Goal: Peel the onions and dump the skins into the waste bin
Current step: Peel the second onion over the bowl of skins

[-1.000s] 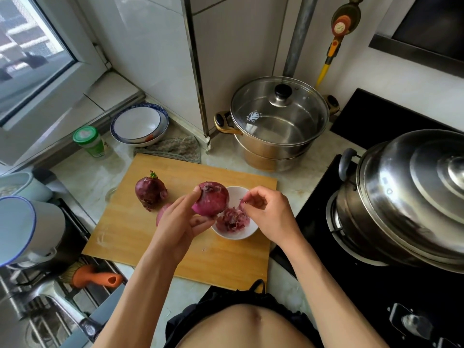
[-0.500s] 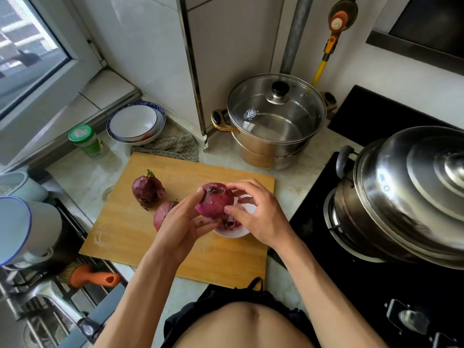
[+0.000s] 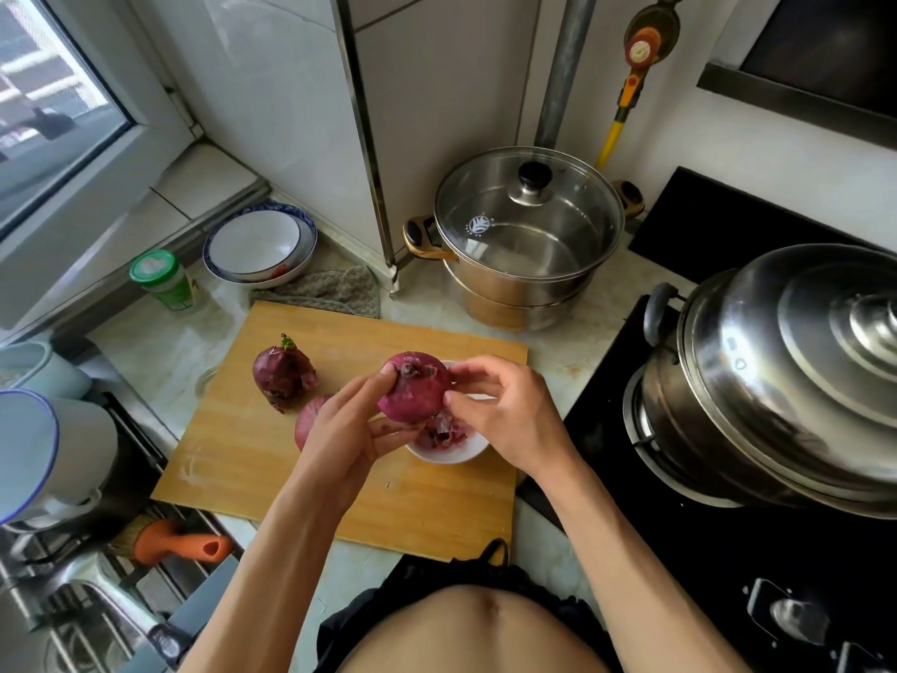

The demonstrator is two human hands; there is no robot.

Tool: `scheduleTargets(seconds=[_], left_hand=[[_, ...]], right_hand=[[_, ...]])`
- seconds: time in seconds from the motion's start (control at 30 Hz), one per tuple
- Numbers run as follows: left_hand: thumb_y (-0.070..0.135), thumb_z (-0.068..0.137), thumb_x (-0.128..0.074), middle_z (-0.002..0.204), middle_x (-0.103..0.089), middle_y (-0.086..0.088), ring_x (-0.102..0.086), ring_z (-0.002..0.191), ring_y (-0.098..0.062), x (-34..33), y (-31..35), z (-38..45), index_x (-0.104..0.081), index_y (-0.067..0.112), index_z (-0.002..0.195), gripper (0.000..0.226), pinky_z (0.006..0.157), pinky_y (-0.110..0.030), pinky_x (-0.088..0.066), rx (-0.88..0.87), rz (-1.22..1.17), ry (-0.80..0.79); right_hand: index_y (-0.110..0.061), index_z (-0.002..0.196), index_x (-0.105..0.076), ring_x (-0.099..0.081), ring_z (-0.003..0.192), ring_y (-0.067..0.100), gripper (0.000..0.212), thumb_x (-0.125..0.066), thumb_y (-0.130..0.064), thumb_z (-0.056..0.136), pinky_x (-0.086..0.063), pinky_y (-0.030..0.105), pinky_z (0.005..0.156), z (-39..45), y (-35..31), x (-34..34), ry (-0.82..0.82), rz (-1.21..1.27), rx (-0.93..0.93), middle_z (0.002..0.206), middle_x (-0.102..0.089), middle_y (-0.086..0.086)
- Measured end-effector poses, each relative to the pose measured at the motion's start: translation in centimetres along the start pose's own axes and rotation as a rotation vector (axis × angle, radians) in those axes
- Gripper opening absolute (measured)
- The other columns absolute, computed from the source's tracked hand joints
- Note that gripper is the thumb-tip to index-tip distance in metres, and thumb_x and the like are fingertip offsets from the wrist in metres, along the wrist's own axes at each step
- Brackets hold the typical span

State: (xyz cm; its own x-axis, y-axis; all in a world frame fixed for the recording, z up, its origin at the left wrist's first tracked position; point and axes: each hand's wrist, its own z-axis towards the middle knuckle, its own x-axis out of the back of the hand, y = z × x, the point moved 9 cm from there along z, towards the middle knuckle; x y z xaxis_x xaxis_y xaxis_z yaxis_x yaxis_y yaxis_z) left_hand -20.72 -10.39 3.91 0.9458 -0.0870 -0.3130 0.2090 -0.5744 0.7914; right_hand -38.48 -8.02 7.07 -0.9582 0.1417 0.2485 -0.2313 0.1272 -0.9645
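My left hand [image 3: 347, 429] grips a red onion [image 3: 412, 388] from the left and below, holding it above a small white bowl [image 3: 449, 454] with purple skins [image 3: 444, 429] in it. My right hand [image 3: 500, 415] pinches the onion's right side with thumb and fingertips. An unpeeled onion with a green sprout [image 3: 283, 376] stands on the wooden cutting board [image 3: 242, 439]. Another onion [image 3: 310, 417] lies half hidden behind my left hand. No waste bin is in view.
A glass-lidded steel pot [image 3: 526, 235] stands behind the board. A large lidded steel pot [image 3: 776, 381] sits on the black stove at right. Stacked bowls [image 3: 259, 245], a green-capped jar [image 3: 162, 279] and a cloth [image 3: 330, 289] lie at the back left. The sink with an orange brush [image 3: 174, 546] is at left.
My right hand has moved from over the bowl to the onion and now pinches its right side. The left hand keeps holding the onion, slightly turned.
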Motion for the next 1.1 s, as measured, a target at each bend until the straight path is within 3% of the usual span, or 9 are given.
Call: scheduleTargets(seconds=[0.27,0.4,0.53,0.63,0.8,0.9,1.03,1.1], left_hand=[[0.038,0.085,-0.07,0.102,-0.076,-0.02,-0.073,0.076,-0.025,0.0,0.7,-0.3,-0.068,0.007,0.119,0.046,0.07,-0.029,-0.064,-0.074,-0.028,0.03],[0.041,0.081,-0.072,0.104,-0.075,-0.022,-0.071,0.077,-0.027,0.1,1.0,-0.7,-0.068,0.007,0.12,0.051,0.069,-0.028,-0.064,-0.1,-0.009,0.052],[0.043,0.08,-0.072,0.108,-0.075,-0.023,-0.07,0.086,-0.031,0.0,1.1,-0.9,-0.069,0.009,0.121,0.053,0.071,-0.029,-0.064,-0.117,0.005,0.053],[0.043,0.08,-0.072,0.107,-0.076,-0.021,-0.074,0.082,-0.027,0.0,1.1,-1.0,-0.069,0.009,0.121,0.053,0.069,-0.028,-0.063,-0.127,0.009,0.063],[0.039,0.082,-0.074,0.11,-0.076,-0.016,-0.076,0.092,-0.028,-0.2,1.3,-1.5,-0.07,0.011,0.119,0.047,0.068,-0.028,-0.061,-0.213,0.084,0.108],[0.037,0.078,-0.077,0.113,-0.075,-0.013,-0.077,0.096,-0.028,-0.6,1.9,-1.8,-0.068,0.013,0.121,0.05,0.071,-0.03,-0.062,-0.277,0.157,0.108],[0.031,0.078,-0.088,0.115,-0.074,-0.012,-0.077,0.095,-0.028,-0.8,3.0,-2.0,-0.069,0.017,0.12,0.048,0.073,-0.034,-0.063,-0.352,0.238,0.086],[0.032,0.077,-0.083,0.114,-0.074,-0.012,-0.077,0.093,-0.027,-0.8,3.3,-2.0,-0.069,0.018,0.12,0.047,0.073,-0.035,-0.063,-0.372,0.27,0.082]], right_hand=[[-0.008,0.102,-0.075,-0.074,0.083,0.008,0.026,-0.085,-0.013,0.078,-0.06,0.026,0.08,-0.7,-0.1,-0.4,0.018,0.035,-0.022,0.09,-0.077,0.0],[-0.012,0.101,-0.078,-0.074,0.083,0.006,0.02,-0.081,-0.01,0.082,-0.06,0.026,0.08,-0.9,-0.6,-0.4,0.033,0.023,0.005,0.089,-0.077,-0.005],[-0.01,0.102,-0.079,-0.072,0.082,-0.001,0.017,-0.076,-0.007,0.085,-0.057,0.017,0.077,-1.0,-1.1,0.0,0.066,-0.033,0.053,0.087,-0.073,-0.015],[-0.007,0.099,-0.079,-0.072,0.078,-0.002,0.014,-0.075,-0.007,0.086,-0.057,0.016,0.073,-1.3,-1.5,0.2,0.098,-0.104,0.105,0.086,-0.073,-0.012],[-0.016,0.088,-0.079,-0.074,0.075,0.006,0.007,-0.074,-0.011,0.087,-0.061,0.026,0.072,-1.5,-0.6,0.1,0.078,0.041,-0.047,0.079,-0.077,-0.006],[-0.028,0.08,-0.075,-0.075,0.072,0.014,0.019,-0.074,-0.01,0.085,-0.062,0.033,0.072,-1.5,-0.1,0.2,0.057,0.131,-0.14,0.076,-0.077,-0.002],[-0.028,0.08,-0.075,-0.076,0.073,0.016,0.021,-0.074,-0.007,0.083,-0.062,0.031,0.073,-1.4,-0.1,0.2,0.056,0.19,-0.186,0.078,-0.078,0.001],[-0.025,0.083,-0.075,-0.076,0.074,0.016,0.017,-0.075,-0.008,0.081,-0.062,0.031,0.074,-1.3,-0.1,0.2,0.068,0.183,-0.197,0.08,-0.078,0.002]])
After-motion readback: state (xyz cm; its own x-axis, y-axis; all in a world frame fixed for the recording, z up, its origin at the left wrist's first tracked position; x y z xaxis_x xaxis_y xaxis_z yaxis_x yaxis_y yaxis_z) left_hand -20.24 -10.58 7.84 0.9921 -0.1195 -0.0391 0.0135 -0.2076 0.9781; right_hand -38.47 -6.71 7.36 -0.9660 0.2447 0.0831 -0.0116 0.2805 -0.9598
